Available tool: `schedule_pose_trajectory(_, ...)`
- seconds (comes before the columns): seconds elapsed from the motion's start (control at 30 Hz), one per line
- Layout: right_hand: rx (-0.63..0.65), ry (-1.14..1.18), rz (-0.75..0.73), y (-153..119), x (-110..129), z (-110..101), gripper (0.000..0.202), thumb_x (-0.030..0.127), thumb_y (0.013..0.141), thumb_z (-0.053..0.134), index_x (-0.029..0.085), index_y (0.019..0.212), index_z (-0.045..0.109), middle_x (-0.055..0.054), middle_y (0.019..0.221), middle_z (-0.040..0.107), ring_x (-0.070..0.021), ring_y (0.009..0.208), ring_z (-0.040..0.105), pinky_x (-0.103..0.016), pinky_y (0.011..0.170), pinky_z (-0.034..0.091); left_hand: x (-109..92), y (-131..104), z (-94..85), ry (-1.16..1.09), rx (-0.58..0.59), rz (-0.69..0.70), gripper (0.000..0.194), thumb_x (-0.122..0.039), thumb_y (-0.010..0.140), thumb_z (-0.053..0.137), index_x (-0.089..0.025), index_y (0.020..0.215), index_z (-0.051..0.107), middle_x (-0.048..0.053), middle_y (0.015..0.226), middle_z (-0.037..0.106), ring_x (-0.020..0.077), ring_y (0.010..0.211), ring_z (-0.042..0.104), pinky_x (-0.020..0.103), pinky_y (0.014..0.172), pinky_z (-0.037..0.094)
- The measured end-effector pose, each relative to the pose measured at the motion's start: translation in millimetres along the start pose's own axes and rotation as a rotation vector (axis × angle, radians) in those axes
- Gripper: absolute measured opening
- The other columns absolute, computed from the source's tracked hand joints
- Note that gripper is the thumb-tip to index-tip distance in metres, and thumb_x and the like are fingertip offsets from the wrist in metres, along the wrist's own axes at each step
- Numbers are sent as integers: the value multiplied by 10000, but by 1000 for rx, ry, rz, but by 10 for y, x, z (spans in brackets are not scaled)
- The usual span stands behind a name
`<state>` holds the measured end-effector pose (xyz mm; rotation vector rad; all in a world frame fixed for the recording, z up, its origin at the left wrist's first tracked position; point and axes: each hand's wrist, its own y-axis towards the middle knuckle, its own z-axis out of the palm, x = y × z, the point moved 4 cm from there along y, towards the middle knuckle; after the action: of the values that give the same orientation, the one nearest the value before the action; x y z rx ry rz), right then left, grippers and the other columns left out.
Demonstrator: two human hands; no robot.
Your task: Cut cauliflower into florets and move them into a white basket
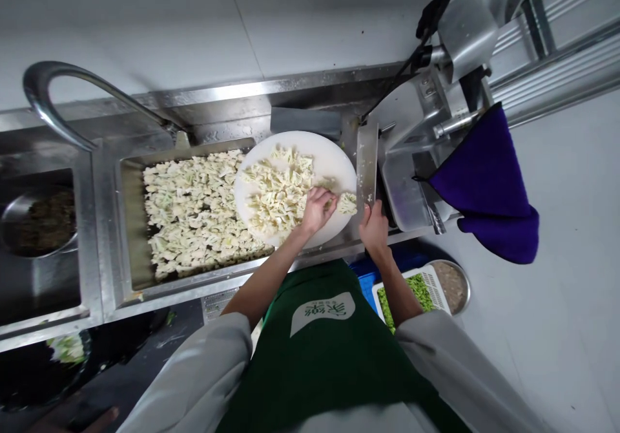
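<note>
Cut pale cauliflower pieces (278, 190) are heaped on a round white cutting board (336, 161). Over the right part of the board, my left hand (320, 209) has its fingers curled together at the pieces; what lies under them is hidden. A small cauliflower chunk (347, 203) rests just right of those fingers. My right hand (374, 227) is wrapped round the handle of a wide cleaver (367, 161), whose blade points away from me along the board's right edge, with small bits stuck to it.
Left of the board, a sink basin (132, 226) holds many cut pieces, with a curved faucet (62, 71) behind. A slicing machine (407, 116) and purple cloth (489, 187) are at the right. Below sit a white basket (438, 285) of green pieces and a metal bowl (465, 291).
</note>
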<state>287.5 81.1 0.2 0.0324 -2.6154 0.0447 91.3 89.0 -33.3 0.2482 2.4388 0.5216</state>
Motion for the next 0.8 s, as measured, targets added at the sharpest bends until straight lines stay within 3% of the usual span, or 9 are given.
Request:
schedule_pose_trajectory(0.13,54,3,17,-73,-3,152,365,280,1080,279,115,1244,561,-130,887,736,-274,781,677,-307,691,427,-58,-25,230,-49,59,23,200,-274,1039,558,-231,914,708,76,969,717,237,946,654,420,916,533)
schedule_pose_trajectory(0.23,119,-16,32,-58,15,225,376,265,1086,270,107,1281,550,-149,933,757,-284,829,700,-312,722,441,-32,-42,306,-87,88,17,195,-265,1032,567,-232,898,705,68,910,709,236,901,676,419,903,555)
schedule_pose_trajectory(0.57,285,-98,23,195,237,501,333,214,1096,305,135,1331,528,-159,1037,771,-278,965,740,-329,835,498,49,-27,255,-112,91,0,171,-222,1013,593,-206,868,682,64,889,734,230,888,701,433,930,567)
schedule_pose_trajectory(0.7,192,-21,-9,199,156,359,355,267,1087,295,140,1312,540,-142,949,757,-292,890,721,-342,784,492,67,2,165,-99,106,1,149,-213,994,598,-202,886,700,55,891,748,221,867,703,433,928,586)
schedule_pose_trajectory(0.8,35,38,5,166,-80,125,375,311,1076,291,125,1293,533,-135,882,731,-297,809,689,-343,727,468,70,157,107,-104,173,40,269,-103,938,551,-200,1100,742,96,1161,761,239,1097,701,432,1026,572)
